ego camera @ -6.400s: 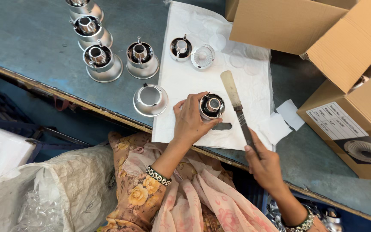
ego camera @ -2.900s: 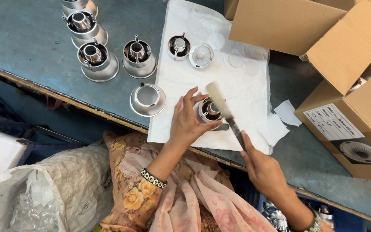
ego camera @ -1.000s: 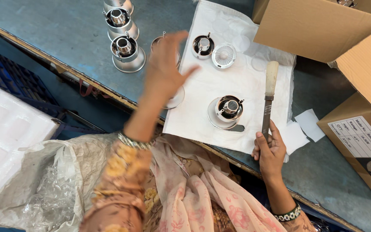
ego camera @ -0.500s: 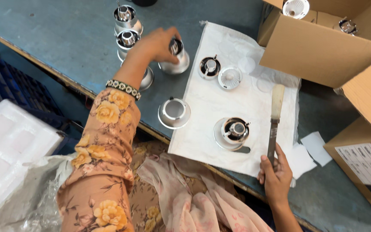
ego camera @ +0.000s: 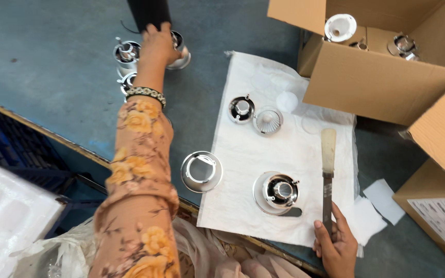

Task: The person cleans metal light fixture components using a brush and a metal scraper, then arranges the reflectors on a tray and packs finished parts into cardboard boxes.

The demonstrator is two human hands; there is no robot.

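Left hand (ego camera: 158, 44): reaching far across counter (ego camera: 52, 77), fingers closing round a chrome fitting (ego camera: 178, 49) at far end of a row of like fittings (ego camera: 124, 51); arm is stretching because stock is sitting well away from work area.
Right hand (ego camera: 336, 247): clamped on handle of flat brush (ego camera: 327, 175), bristles resting on white cloth (ego camera: 263, 206), pointing away from body, prob. parked.
On cloth: domed fitting (ego camera: 279, 190) just beside brush; two smaller pcs (ego camera: 241, 109) further back.
Cardboard box (ego camera: 382, 77) w/ more fittings inside is sitting behind cloth.
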